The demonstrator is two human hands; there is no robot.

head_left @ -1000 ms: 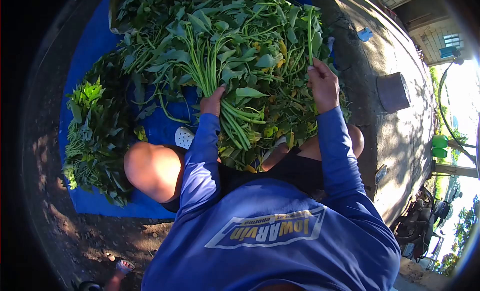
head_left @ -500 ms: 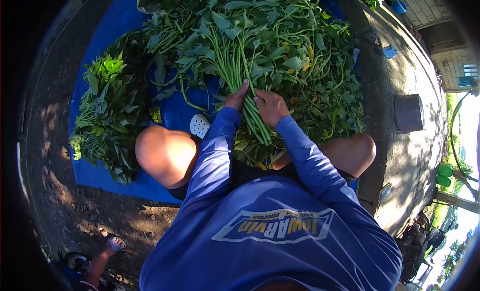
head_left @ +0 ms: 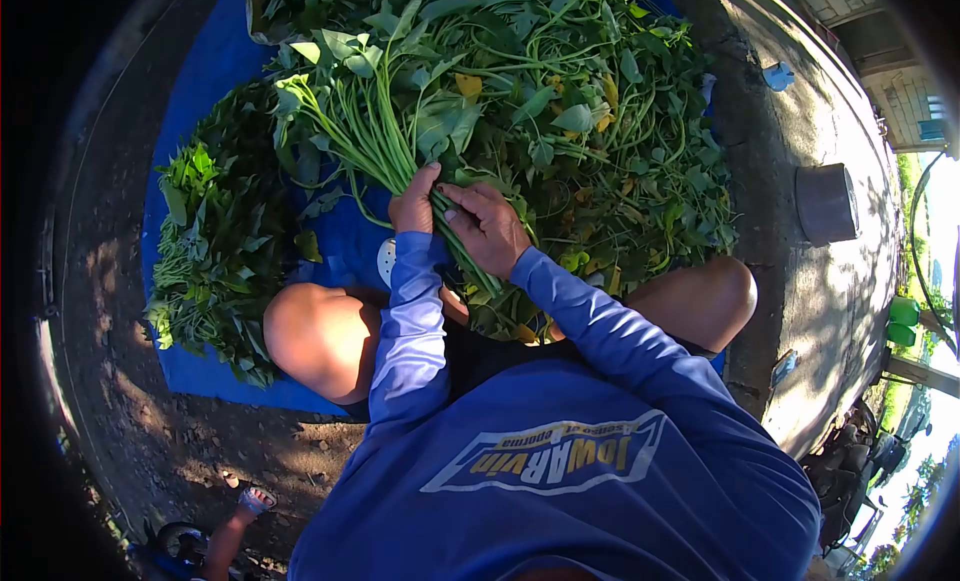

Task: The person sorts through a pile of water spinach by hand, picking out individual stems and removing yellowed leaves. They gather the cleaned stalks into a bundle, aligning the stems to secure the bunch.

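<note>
Between my knees I hold a bunch of leafy greens [head_left: 372,131], its long stems pointing down toward my lap and its leaves fanned to the upper left. My left hand [head_left: 413,203] is wrapped round the stems, thumb on top. Just to the right, my right hand [head_left: 490,229] closes on the lower stems with its fingers curled; its fingertips are partly hidden. Beyond both hands spreads a big heap of loose greens [head_left: 600,161] with some yellow leaves in it.
A stack of bundled greens [head_left: 215,251] lies on the blue tarp [head_left: 185,86] at left. By my left forearm shows a white clog [head_left: 386,261]. A grey bucket [head_left: 826,203] stands on the concrete [head_left: 775,311] at right. Another person's foot [head_left: 257,499] is at lower left.
Both hands have moved left with the bunch, and its leafy end now leans to the upper left. My right hand has turned, showing more of its curled fingers over the stems.
</note>
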